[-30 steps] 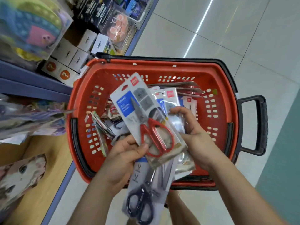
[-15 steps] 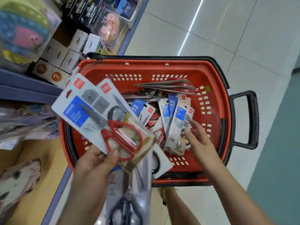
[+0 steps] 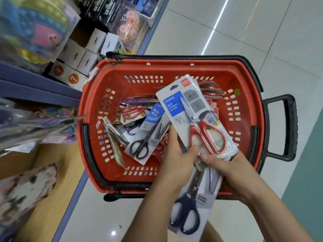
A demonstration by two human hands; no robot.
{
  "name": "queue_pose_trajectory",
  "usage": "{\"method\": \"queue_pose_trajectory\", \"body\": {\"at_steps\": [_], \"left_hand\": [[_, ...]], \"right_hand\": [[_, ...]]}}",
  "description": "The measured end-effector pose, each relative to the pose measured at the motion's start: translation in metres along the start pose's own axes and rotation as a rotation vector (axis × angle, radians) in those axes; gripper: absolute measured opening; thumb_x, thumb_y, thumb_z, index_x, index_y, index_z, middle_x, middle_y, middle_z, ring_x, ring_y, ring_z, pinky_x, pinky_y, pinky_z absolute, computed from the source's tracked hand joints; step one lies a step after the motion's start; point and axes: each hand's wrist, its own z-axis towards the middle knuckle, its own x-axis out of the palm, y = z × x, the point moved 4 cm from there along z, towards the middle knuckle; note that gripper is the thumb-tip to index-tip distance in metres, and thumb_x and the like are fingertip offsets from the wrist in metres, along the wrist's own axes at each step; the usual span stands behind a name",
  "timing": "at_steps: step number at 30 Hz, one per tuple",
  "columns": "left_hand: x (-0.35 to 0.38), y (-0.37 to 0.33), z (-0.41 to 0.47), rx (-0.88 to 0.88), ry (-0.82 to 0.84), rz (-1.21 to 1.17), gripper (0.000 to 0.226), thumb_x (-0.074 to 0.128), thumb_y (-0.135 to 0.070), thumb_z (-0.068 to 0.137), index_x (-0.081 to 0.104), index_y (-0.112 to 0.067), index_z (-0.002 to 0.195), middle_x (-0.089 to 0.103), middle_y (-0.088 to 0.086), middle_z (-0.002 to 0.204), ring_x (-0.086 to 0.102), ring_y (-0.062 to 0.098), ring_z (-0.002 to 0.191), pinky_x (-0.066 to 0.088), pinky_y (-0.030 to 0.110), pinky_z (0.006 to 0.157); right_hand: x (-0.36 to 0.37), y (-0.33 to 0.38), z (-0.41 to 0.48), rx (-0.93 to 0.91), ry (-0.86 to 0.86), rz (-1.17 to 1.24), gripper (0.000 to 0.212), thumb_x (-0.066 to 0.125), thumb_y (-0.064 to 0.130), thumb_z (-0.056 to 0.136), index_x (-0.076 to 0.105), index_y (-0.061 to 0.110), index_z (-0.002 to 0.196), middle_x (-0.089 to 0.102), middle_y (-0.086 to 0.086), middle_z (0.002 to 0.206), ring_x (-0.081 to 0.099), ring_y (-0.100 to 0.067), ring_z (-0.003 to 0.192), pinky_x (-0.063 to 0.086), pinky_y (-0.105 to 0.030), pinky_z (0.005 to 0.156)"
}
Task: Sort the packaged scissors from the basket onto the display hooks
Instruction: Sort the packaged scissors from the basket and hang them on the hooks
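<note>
Blue-edged shop shelving [image 3: 35, 88] with blurred hanging packets [image 3: 31, 126] is seen at the left; no free display hook can be made out there, so a hook could be missed if the stack is carried over unsighted. Beside it is parked the red perforated plastic basket with black handles [image 3: 90, 110], in which loose carded scissors packs [image 3: 132, 112] are heaped, among them a black-handled pair on a white card [image 3: 139, 147]. Over the basket's near right part a fanned stack [image 3: 195, 130] is held. Its lower left edge is gripped by the left hand [image 3: 176, 154], thumb laid on the top pack, a white-and-blue card with red-handled scissors [image 3: 201, 119]. A longer grey card with dark-handled scissors [image 3: 188, 215] is hung beneath, probably pinched only at its top. The stack's right edge is clasped by the right hand [image 3: 229, 166]. Slick blister fronts could be slid apart and the lower pack dropped if either grip is eased.
</note>
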Motion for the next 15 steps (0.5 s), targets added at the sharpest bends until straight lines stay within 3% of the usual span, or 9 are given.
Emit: {"method": "queue_pose_trajectory", "body": {"at_steps": [4, 6, 7, 9, 12, 14, 15], "left_hand": [[-0.009, -0.010, 0.016, -0.128, 0.048, -0.159, 0.040, 0.047, -0.001, 0.100, 0.058, -0.031, 0.124, 0.075, -0.008, 0.099, 0.071, 0.003, 0.087, 0.055, 0.018, 0.070], [-0.044, -0.001, 0.045, -0.115, -0.120, 0.138, 0.035, 0.050, -0.012, 0.101, 0.054, -0.028, 0.131, 0.069, -0.005, 0.120, 0.066, 0.009, 0.106, 0.052, 0.023, 0.083], [-0.064, 0.005, 0.062, -0.111, -0.212, 0.374, 0.040, 0.052, -0.017, 0.099, 0.048, -0.025, 0.138, 0.063, 0.001, 0.130, 0.061, 0.018, 0.114, 0.050, 0.031, 0.092], [-0.097, 0.025, 0.093, -0.175, -0.302, 0.743, 0.055, 0.059, -0.022, 0.093, 0.036, -0.020, 0.143, 0.058, 0.010, 0.129, 0.057, 0.032, 0.113, 0.049, 0.043, 0.095], [-0.109, 0.054, 0.115, -0.290, -0.259, 0.913, 0.088, 0.073, -0.028, 0.085, 0.014, -0.020, 0.150, 0.057, 0.013, 0.127, 0.057, 0.036, 0.114, 0.050, 0.050, 0.093], [-0.112, 0.059, 0.116, -0.214, -0.306, 1.015, 0.092, 0.078, -0.027, 0.082, 0.017, -0.022, 0.150, 0.056, 0.013, 0.129, 0.056, 0.035, 0.116, 0.051, 0.049, 0.092], [-0.112, 0.059, 0.112, -0.154, -0.336, 1.020, 0.083, 0.078, -0.024, 0.082, 0.027, -0.020, 0.147, 0.058, 0.012, 0.127, 0.058, 0.033, 0.114, 0.051, 0.046, 0.090]], "right_hand": [[-0.002, -0.008, 0.013, -0.028, -0.167, 0.046, 0.038, 0.069, -0.006, 0.078, 0.069, 0.007, 0.113, 0.076, -0.014, 0.105, 0.073, -0.029, 0.094, 0.060, -0.038, 0.083], [-0.008, -0.010, 0.019, -0.026, -0.229, 0.036, 0.033, 0.067, -0.011, 0.079, 0.072, 0.009, 0.105, 0.077, -0.013, 0.102, 0.074, -0.026, 0.091, 0.061, -0.036, 0.081], [-0.011, -0.010, 0.021, -0.033, -0.242, 0.035, 0.031, 0.067, -0.011, 0.080, 0.075, 0.011, 0.100, 0.077, -0.012, 0.101, 0.074, -0.025, 0.089, 0.061, -0.033, 0.079], [-0.016, -0.010, 0.025, -0.049, -0.230, 0.043, 0.030, 0.068, -0.009, 0.078, 0.078, 0.015, 0.092, 0.077, -0.011, 0.100, 0.074, -0.025, 0.090, 0.060, -0.033, 0.076], [-0.018, -0.009, 0.028, -0.064, -0.203, 0.060, 0.031, 0.071, 0.000, 0.071, 0.079, 0.021, 0.092, 0.077, -0.011, 0.100, 0.075, -0.026, 0.089, 0.059, -0.033, 0.074], [-0.019, -0.008, 0.027, -0.073, -0.207, 0.060, 0.030, 0.072, 0.003, 0.068, 0.080, 0.020, 0.092, 0.077, -0.011, 0.100, 0.075, -0.026, 0.088, 0.060, -0.032, 0.072], [-0.019, -0.006, 0.025, -0.076, -0.215, 0.060, 0.029, 0.071, 0.003, 0.069, 0.080, 0.018, 0.092, 0.077, -0.012, 0.100, 0.075, -0.027, 0.088, 0.061, -0.033, 0.073]]}}
